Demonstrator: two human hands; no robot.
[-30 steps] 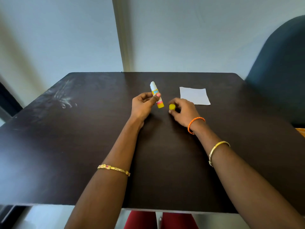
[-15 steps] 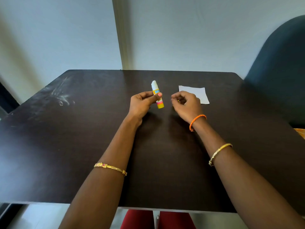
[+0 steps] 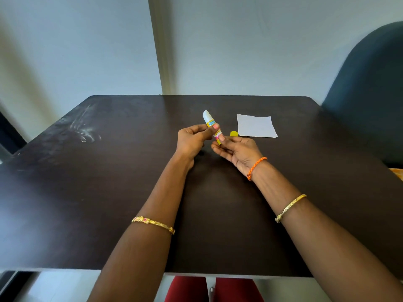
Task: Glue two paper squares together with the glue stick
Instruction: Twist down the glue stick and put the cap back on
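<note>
Both hands hold the uncapped glue stick above the tabletop, its long axis tilted, white tip toward 11 o'clock. Left hand fingers grip mid-barrel; right hand fingers pinch its base. Paper lies at 2 o'clock.

Yellow cap stands just beside paper; table elsewhere open.

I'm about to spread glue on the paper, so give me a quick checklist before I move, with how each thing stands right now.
1. Cap off and set on the table: ok.
2. Glue stick tip exposed: ok.
3. Left hand gripping the stick: ok.
4. Right hand pinching the stick's base: ok.
5. Paper flat, within reach: ok.
6. Two separate squares present: cannot tell.
</note>
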